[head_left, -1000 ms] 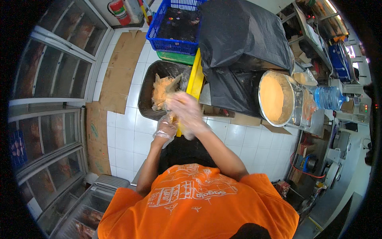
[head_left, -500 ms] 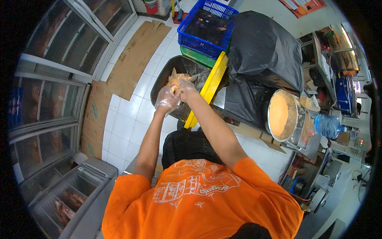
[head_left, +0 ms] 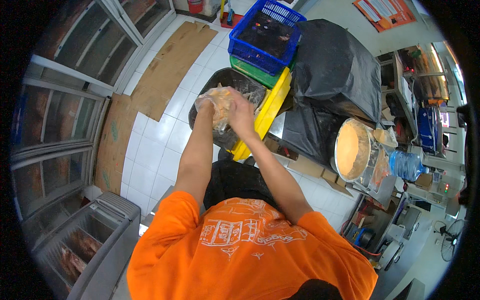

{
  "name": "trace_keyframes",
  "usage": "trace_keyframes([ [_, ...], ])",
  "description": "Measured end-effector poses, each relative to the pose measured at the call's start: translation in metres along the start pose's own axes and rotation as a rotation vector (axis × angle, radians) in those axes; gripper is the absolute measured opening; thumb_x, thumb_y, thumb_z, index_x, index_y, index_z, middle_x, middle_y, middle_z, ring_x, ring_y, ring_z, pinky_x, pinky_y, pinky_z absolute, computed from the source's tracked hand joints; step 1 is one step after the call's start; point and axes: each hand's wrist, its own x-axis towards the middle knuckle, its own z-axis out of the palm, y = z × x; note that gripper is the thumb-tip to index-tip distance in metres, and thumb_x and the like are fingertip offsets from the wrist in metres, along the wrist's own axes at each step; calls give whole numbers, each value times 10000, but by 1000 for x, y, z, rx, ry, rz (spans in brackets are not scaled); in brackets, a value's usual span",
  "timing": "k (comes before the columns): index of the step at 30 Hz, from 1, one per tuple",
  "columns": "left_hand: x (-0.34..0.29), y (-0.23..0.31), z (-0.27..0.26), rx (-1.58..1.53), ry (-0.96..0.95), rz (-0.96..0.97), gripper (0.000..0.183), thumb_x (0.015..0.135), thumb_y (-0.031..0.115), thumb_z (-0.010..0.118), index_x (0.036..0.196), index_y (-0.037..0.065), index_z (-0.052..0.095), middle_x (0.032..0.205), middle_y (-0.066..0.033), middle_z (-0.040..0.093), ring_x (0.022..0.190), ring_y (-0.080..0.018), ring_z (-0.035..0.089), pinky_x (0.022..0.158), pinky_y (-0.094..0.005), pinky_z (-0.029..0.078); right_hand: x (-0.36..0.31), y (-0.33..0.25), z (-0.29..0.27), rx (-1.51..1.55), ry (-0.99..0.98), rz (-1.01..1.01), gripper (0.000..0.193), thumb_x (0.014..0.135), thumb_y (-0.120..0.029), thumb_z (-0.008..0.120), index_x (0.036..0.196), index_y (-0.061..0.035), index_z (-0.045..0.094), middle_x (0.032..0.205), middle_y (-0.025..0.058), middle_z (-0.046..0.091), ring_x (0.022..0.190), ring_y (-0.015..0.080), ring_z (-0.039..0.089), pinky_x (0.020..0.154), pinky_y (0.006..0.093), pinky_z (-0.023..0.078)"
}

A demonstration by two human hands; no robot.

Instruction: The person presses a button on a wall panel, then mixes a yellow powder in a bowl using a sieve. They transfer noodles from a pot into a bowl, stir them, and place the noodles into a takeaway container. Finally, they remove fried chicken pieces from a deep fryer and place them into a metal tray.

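Note:
Over a black bin (head_left: 201, 90), both of my hands meet at a lumpy, pale orange coated mass (head_left: 220, 106), its kind unclear. My left hand (head_left: 206, 104), in a clear plastic glove, is closed against the mass from the left; the fingertips are hidden. My right hand (head_left: 242, 113) comes in from the right and touches it, the fingers smeared by motion. Loose clear plastic shows around the mass. The bin's bottom is mostly hidden by my hands.
Along the bin's right side leans a yellow lid (head_left: 272, 110). Behind are a green container (head_left: 255, 72) and a blue crate (head_left: 265, 57). A black-covered stack (head_left: 335, 70) and a bowl of orange powder (head_left: 348, 150) stand right. Glass-door cabinets (head_left: 60, 110) and a freezer (head_left: 92, 245) line the left.
The coated mass has come up closer between my hands, out of the bin's middle. My left hand has turned beside it, and my right hand has shifted slightly right and blurred.

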Motion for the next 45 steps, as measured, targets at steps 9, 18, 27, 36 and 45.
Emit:
trace_keyframes([
  [9,0,25,11,-729,-135,-191,276,975,300,665,1177,115,701,1152,-76,748,1024,-238,728,900,-395,601,35,-6,25,-484,-430,75,324,871,-230,721,1101,-8,670,1146,253,683,1052,407,696,877,515,574],
  [18,-97,72,27,-1807,-248,3,280,1063,233,537,1282,84,629,1264,-143,689,1107,-256,694,968,-446,581,85,25,38,-547,-504,96,252,934,-244,680,966,-10,764,1033,275,734,1019,444,714,915,520,573],
  [27,-262,10,-49,-1612,-295,134,481,1046,198,604,1475,37,460,1422,-128,549,1291,-224,575,1122,-388,460,90,65,19,-473,-405,110,146,844,-98,664,927,-83,782,981,232,746,962,426,716,888,522,567],
  [36,-202,25,-42,-621,551,547,589,955,97,693,1492,50,455,1465,-156,529,1322,-299,530,1089,-458,450,109,130,5,-90,-428,44,328,779,-136,764,1083,-15,737,1168,162,736,1124,313,691,961,424,555],
  [45,-220,243,-42,-590,785,565,404,1060,189,567,1402,-21,519,1390,-174,565,1250,-273,553,1087,-411,445,12,90,-171,-158,8,-267,397,888,-105,652,1277,-47,605,1236,185,608,1173,392,611,973,478,517],
])
